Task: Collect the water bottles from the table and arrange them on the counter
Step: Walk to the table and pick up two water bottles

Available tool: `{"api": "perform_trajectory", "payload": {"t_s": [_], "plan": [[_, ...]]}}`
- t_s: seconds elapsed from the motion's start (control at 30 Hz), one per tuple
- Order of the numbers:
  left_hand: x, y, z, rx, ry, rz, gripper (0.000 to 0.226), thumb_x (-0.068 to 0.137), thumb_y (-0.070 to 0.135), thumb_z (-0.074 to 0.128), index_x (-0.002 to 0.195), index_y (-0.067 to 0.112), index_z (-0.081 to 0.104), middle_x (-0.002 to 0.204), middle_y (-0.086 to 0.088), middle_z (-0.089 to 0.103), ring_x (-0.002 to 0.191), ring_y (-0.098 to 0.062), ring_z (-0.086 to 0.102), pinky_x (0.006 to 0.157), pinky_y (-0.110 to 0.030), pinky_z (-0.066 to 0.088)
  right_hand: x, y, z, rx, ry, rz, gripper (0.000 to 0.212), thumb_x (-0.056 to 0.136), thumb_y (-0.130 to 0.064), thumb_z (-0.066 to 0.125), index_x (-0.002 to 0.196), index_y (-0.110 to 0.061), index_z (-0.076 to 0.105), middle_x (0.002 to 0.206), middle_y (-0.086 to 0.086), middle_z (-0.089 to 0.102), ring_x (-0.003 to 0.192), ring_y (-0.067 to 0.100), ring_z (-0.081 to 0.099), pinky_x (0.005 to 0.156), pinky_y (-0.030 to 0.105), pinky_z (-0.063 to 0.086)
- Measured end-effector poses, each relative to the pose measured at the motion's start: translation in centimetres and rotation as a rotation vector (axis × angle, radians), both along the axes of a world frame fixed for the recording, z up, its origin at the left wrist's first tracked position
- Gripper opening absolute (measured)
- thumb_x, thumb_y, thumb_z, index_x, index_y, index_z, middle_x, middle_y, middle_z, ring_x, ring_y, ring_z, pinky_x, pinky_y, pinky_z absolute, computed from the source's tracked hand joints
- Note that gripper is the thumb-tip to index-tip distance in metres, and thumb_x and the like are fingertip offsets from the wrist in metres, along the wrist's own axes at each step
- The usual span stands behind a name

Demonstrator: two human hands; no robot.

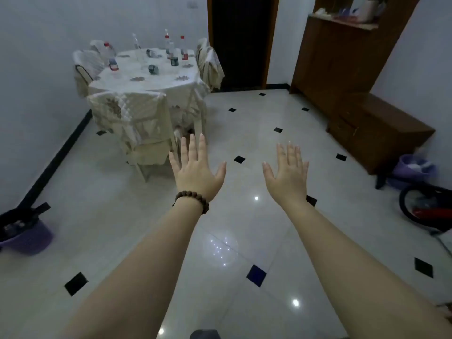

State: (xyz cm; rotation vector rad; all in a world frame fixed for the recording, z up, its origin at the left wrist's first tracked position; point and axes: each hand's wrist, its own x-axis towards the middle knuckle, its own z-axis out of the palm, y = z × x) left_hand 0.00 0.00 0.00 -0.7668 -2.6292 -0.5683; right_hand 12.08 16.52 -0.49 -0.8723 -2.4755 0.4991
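Observation:
Several clear water bottles stand on a round table [156, 84] covered with a cream cloth, far ahead at the upper left. One red-capped bottle [110, 57] is at the table's left edge. Another bottle [168, 46] and a third one [183, 48] stand at the back right. Both my arms stretch out over the tiled floor, well short of the table. My left hand [195, 170], with a bead bracelet on the wrist, is flat with fingers spread and holds nothing. My right hand [287, 170] is likewise spread and holds nothing. A wooden counter [342, 22] is at the upper right.
Cloth-covered chairs [137, 123] ring the table, one between me and it. A low wooden cabinet [381, 128] lines the right wall. A dark doorway [241, 40] is straight ahead. A purple basket [27, 238] sits at left, a purple bin [413, 170] and a red object at right.

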Motion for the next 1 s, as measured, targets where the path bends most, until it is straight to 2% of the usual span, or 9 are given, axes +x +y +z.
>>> {"api": "perform_trajectory", "payload": {"t_s": [0.23,0.6,1.0], "plan": [[-6.7,5.7,-2.6,-0.034,-0.018,0.05,0.08,0.088,0.061,0.03,0.151,0.02,0.002,0.159,-0.001,0.005,0.144,-0.017,-0.009,0.112,-0.048,-0.012,-6.8,6.3,-2.5,0.006,-0.041,0.003,0.063,0.097,-0.047,0.032,0.151,-0.023,0.011,0.16,0.002,0.001,0.146,0.015,-0.01,0.117,0.044,-0.008],[-26.8,19.1,-2.9,-0.086,-0.037,0.103,0.081,0.087,0.062,0.027,0.151,0.021,0.001,0.159,-0.002,0.003,0.144,-0.018,-0.008,0.113,-0.05,-0.009,-27.4,20.4,-2.9,-0.005,-0.082,-0.001,0.063,0.097,-0.048,0.033,0.151,-0.022,0.014,0.16,0.003,0.003,0.146,0.015,-0.008,0.118,0.043,-0.007],[-43.4,35.7,-3.7,-0.082,-0.052,0.109,0.081,0.088,0.061,0.032,0.151,0.019,0.003,0.158,-0.003,0.006,0.145,-0.019,-0.006,0.113,-0.051,-0.006,-43.7,36.6,-4.5,-0.032,-0.081,0.012,0.063,0.097,-0.047,0.034,0.151,-0.023,0.013,0.16,0.0,0.002,0.146,0.013,-0.009,0.116,0.041,-0.01]]}}
